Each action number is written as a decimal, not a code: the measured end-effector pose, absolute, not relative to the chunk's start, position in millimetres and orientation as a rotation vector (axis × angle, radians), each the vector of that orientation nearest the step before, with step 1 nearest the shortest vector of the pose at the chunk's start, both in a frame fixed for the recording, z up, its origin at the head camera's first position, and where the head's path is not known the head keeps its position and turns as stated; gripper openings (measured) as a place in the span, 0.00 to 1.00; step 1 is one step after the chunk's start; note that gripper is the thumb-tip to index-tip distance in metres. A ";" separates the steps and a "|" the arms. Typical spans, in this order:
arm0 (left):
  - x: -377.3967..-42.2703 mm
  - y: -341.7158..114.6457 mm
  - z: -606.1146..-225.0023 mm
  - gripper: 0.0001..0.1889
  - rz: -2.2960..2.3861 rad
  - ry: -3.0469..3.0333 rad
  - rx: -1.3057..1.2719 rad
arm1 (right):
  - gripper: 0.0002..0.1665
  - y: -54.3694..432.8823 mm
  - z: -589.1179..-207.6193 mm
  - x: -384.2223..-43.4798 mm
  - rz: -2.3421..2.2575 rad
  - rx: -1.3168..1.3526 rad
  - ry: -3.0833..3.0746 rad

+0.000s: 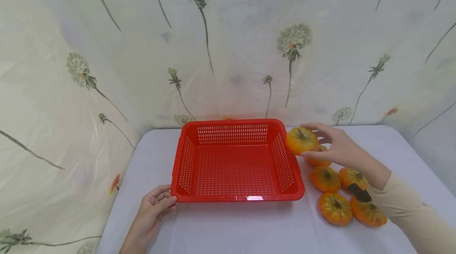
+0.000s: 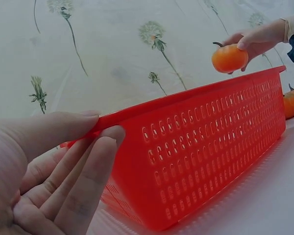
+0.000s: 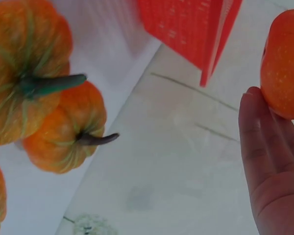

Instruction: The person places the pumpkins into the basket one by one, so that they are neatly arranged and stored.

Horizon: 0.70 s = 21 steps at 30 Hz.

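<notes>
A red plastic basket point(image 1: 238, 198) with slotted walls stands on the table, its inside bare in the head view. At its front left corner my left hand point(image 1: 151, 210) pinches the rim between thumb and fingers, seen close up in the left wrist view. My right hand point(image 1: 336, 145) holds a small orange pumpkin point(image 1: 301, 141) by its sides, raised at the basket's right rim. In the left wrist view this pumpkin point(image 2: 230, 58) shows above the rim level. Below and beside the right hand lie several more pumpkins point(image 1: 325, 179), one partly hidden behind the held one.
The white-covered table point(image 1: 235, 230) extends around the basket. Behind it hangs a pale curtain point(image 1: 242, 48) printed with dandelions, close to the basket's back edge. A dark patch point(image 1: 360, 193) at the right sleeve covers part of the pumpkins.
</notes>
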State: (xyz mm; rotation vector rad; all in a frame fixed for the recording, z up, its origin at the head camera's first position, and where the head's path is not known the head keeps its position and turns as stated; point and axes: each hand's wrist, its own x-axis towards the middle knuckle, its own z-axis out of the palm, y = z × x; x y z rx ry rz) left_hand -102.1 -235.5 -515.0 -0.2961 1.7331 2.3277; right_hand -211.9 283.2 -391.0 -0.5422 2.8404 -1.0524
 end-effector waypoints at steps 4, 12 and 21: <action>-102.1 -234.9 -514.6 0.14 2.327 1.725 -0.309 | 0.44 271.4 -390.0 -214.1 -1.053 -0.612 2.832; -101.7 -234.6 -515.2 0.15 2.326 1.706 -0.322 | 0.44 248.6 -392.7 -223.6 -1.030 -0.726 2.819; -101.7 -235.4 -514.8 0.14 2.337 1.697 -0.294 | 0.43 219.0 -392.8 -232.8 -1.067 -0.812 2.756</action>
